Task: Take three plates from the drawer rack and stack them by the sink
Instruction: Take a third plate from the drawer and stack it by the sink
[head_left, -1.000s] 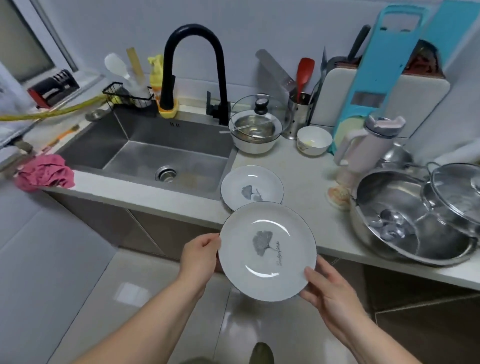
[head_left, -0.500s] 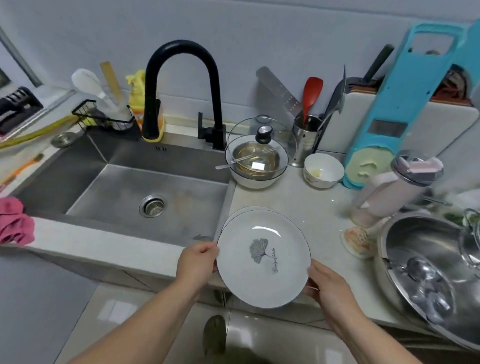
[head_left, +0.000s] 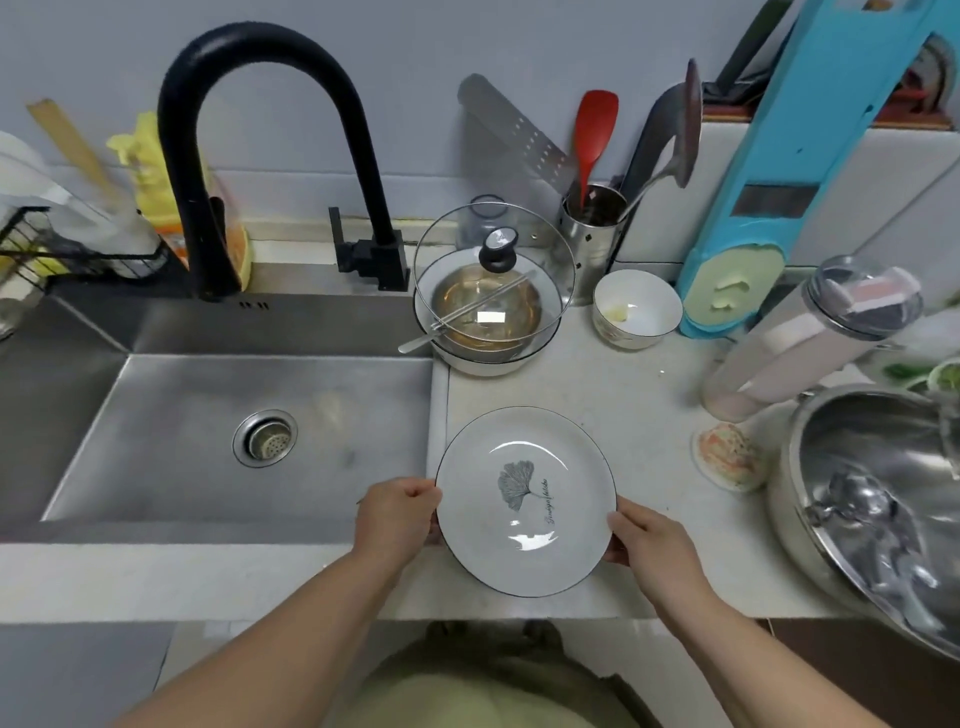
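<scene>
Left hand (head_left: 397, 517) gripping the white plate (head_left: 525, 501) at its 9 o'clock rim; right hand (head_left: 647, 538) gripping at 4 o'clock. Plate over the pale countertop (head_left: 613, 384), just right of the steel sink (head_left: 244, 436). At 12 o'clock, a glass-lidded bowl (head_left: 491, 306) and black faucet (head_left: 249, 145). At 3 o'clock, a steel pot (head_left: 878, 509), cut off. Any plate beneath hidden.

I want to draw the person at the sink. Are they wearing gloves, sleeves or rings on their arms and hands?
No gloves: the left hand and right hand are bare. Both forearms are bare too, with no sleeves showing. I see no rings, watch or bracelets.
</scene>
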